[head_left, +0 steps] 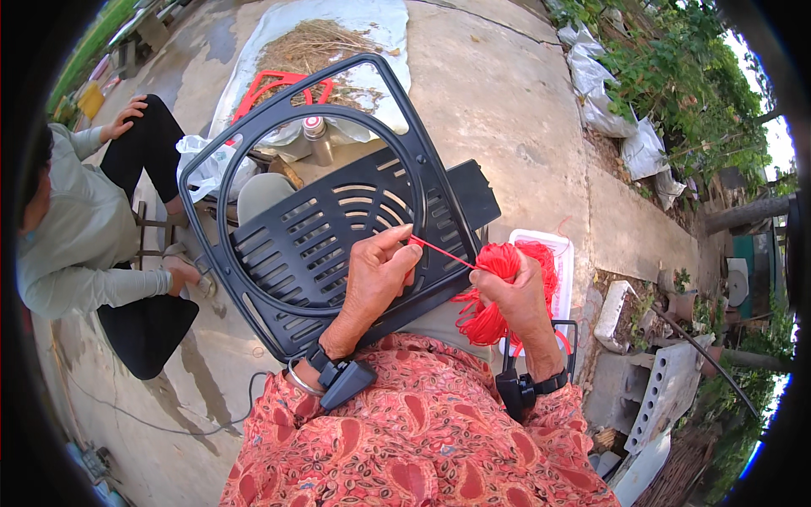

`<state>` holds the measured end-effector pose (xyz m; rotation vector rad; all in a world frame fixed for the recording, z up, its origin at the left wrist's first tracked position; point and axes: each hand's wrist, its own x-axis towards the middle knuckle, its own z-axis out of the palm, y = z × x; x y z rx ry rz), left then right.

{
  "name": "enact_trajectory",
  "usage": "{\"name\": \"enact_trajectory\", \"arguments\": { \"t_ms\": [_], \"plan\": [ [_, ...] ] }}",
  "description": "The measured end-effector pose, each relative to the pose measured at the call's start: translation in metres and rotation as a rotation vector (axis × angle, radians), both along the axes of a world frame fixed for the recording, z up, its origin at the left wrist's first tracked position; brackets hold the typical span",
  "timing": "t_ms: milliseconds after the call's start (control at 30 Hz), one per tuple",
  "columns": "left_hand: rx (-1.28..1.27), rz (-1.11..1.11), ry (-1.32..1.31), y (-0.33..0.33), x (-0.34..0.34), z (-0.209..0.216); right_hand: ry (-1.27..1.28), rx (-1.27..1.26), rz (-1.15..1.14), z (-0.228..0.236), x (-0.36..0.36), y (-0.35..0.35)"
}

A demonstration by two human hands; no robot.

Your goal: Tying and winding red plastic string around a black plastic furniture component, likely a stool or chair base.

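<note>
Across my lap lies a black plastic frame [435, 173] with a large round opening. Below it is a black slotted panel [308, 221], partly seen through the opening. My left hand [372, 275] is closed at the ring's near right side, pinching a red cord [443, 251] between thumb and fingers. The cord runs taut to my right hand [519, 297], whose fingers are wrapped around a bundle of red cord [498, 260]. Loose strands of the bundle hang below that hand. Whether the cord loops around the ring is hidden by my left fingers.
More red cord lies by a white tray [568, 258] at my right. Beyond the frame are a metal bottle [318, 145], a red plastic frame [253, 89] and dry stalks [317, 44] on a pale sheet. Another person [84, 228] sits at left. Concrete blocks [667, 397] lie at right.
</note>
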<state>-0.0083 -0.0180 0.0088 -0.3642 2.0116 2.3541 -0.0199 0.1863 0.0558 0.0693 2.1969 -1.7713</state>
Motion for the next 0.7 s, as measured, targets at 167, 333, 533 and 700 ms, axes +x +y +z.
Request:
{"name": "enact_trajectory", "arguments": {
  "t_ms": [167, 333, 533, 700],
  "plan": [
    [0.026, -0.081, -0.03, -0.003, 0.001, 0.007, -0.056, -0.031, -0.022, -0.007, 0.005, 0.01],
    [0.055, -0.1, -0.079, -0.005, -0.001, 0.006, -0.131, 0.066, 0.018, 0.0, 0.02, 0.016],
    [0.005, -0.094, -0.053, -0.001, 0.002, 0.005, 0.057, -0.082, -0.226, 0.018, 0.03, 0.014],
    [-0.083, -0.118, 0.005, 0.005, 0.003, -0.001, 0.037, 0.02, 0.11, 0.008, 0.017, -0.015]
  ]
}}
